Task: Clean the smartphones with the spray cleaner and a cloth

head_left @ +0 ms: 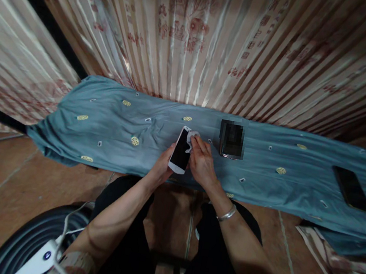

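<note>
My left hand (163,165) holds a white-edged phone (181,151) with a dark screen, tilted up above the near edge of a table draped in blue-grey cloth (106,136). Pressed against the phone's upper right edge is a small white wipe (192,138), pinched in my right hand (202,161). A silver bangle sits on my right wrist.
A second dark device (231,139), blurred out, stands on the cloth just right of my hands. A black phone (352,189) lies flat far right. Patterned curtains (193,36) hang behind the table. A white power strip (39,259) and a dark round object sit at lower left.
</note>
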Action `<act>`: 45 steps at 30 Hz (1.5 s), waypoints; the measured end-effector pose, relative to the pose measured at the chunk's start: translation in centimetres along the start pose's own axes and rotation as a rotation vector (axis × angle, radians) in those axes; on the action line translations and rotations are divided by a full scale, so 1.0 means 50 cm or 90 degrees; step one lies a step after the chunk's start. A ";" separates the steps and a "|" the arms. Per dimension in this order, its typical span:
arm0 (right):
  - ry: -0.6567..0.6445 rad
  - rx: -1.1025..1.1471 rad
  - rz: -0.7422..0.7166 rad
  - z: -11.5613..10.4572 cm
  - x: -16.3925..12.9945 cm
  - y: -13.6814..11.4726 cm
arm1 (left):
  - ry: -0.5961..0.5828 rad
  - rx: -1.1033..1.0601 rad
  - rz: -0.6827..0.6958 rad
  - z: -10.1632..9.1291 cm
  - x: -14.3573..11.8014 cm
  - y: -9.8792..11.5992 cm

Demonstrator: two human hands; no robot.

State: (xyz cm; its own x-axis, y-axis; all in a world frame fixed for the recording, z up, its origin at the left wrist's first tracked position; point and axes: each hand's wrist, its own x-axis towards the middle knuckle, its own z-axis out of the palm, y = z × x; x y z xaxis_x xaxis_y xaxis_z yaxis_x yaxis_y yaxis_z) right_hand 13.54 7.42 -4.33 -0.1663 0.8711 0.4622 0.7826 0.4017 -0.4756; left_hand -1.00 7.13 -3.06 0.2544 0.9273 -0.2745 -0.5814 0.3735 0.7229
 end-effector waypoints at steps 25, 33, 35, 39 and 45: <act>-0.095 0.025 -0.053 -0.005 -0.043 -0.052 | 0.098 0.023 0.105 -0.005 0.016 0.020; -0.140 0.019 -0.064 -0.004 -0.053 -0.062 | 0.151 -0.063 0.074 -0.008 0.032 0.026; -0.144 0.016 -0.066 -0.004 -0.056 -0.064 | 0.150 -0.084 0.080 -0.006 0.034 0.028; -0.144 0.010 -0.071 -0.004 -0.058 -0.069 | 0.138 -0.100 0.077 -0.015 0.042 0.024; -0.128 0.023 -0.088 -0.002 -0.060 -0.078 | 0.121 -0.084 0.040 -0.043 0.058 0.008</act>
State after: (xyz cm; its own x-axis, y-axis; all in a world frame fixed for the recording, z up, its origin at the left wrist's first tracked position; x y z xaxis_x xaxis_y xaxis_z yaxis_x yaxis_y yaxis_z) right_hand 11.05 3.19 -3.80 -0.3894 0.8442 0.3684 0.7223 0.5281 -0.4466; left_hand -2.16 10.01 -4.91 0.0721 0.9319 -0.3555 -0.6906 0.3038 0.6563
